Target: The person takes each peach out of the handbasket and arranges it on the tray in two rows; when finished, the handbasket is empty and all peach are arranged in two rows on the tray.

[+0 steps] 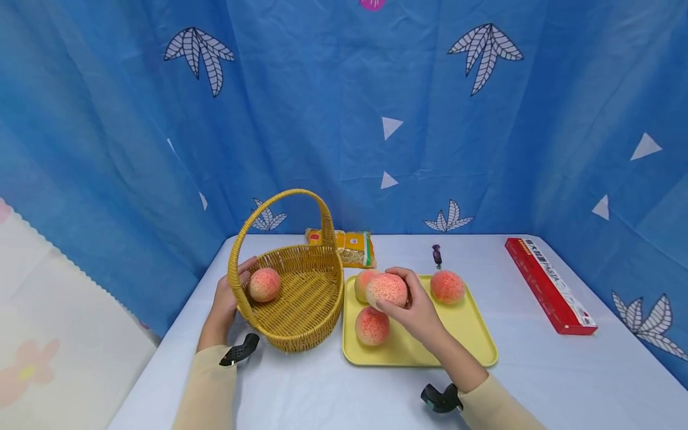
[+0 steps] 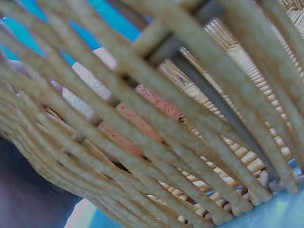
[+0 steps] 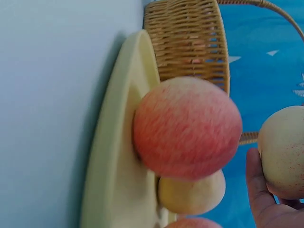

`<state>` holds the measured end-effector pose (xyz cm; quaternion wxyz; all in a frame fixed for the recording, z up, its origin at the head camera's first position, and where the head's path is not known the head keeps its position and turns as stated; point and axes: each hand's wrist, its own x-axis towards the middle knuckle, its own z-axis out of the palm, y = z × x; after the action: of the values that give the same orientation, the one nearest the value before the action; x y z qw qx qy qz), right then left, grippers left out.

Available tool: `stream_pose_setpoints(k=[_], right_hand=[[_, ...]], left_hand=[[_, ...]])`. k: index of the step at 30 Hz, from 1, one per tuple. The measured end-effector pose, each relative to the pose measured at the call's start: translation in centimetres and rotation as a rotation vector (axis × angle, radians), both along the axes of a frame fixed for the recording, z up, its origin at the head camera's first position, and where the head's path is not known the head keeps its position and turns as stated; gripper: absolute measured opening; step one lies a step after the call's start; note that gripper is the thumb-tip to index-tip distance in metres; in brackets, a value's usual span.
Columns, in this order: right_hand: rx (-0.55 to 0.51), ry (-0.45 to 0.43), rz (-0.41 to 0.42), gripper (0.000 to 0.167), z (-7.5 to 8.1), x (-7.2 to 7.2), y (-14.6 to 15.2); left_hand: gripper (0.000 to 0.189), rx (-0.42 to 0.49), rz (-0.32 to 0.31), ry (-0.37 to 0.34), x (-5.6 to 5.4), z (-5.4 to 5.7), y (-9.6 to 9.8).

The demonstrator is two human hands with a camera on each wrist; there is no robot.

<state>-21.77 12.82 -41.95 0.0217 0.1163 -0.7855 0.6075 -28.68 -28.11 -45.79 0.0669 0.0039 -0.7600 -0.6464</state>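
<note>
A wicker basket (image 1: 303, 298) with a tall hoop handle stands on the left of the table. My left hand (image 1: 228, 292) grips its left rim, with fingers reaching over the edge beside a peach (image 1: 264, 284) inside. Through the weave in the left wrist view, that peach (image 2: 137, 114) shows in strips. My right hand (image 1: 416, 304) holds another peach (image 1: 388, 290) between thumb and fingers, above the yellow tray (image 1: 430, 358). On the tray lie a front peach (image 1: 372, 326), a right-hand peach (image 1: 448, 287) and one partly hidden peach (image 1: 365, 280).
Behind the basket lies a yellow pasta bag (image 1: 355, 248). A purple wrapped candy (image 1: 437, 255) sits beyond the tray. To the right, a long red pasta box (image 1: 553, 286) lies at a slant. Blue curtain (image 1: 344, 119) borders the white table at the back and sides.
</note>
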Motion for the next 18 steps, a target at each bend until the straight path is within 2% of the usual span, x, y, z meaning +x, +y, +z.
stream_pose_setpoints(k=[11,18], right_hand=[[0.002,-0.002,-0.067,0.069,-1.6,0.1,2.5],[0.066,-0.042,-0.1,0.068,-2.8,0.2,4.0]], left_hand=[[0.047,0.002,0.009,-0.022,-0.1,0.2,0.0],[0.048,-0.001,0.012,-0.039,0.0,0.2,0.1]])
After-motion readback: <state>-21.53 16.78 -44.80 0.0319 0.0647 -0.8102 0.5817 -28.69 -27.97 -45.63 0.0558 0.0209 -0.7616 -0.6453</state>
